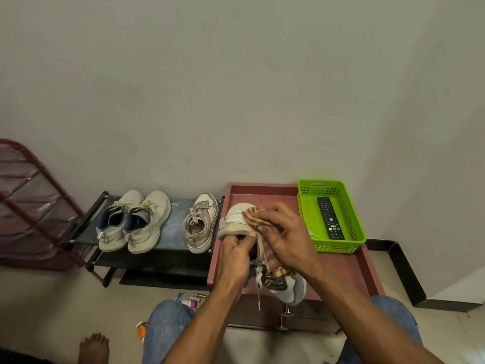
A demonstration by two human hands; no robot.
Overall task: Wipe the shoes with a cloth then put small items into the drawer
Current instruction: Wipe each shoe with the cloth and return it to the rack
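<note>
Left hand (236,254) gripping the shoe (237,220), right hand (284,236) clutching the cloth (256,219) against it.

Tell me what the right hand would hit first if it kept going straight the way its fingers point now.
The right hand, pressing the cloth on the held shoe, points left. Past that shoe, it would probably first meet the single sneaker on the black rack, though depth is unclear.
</note>
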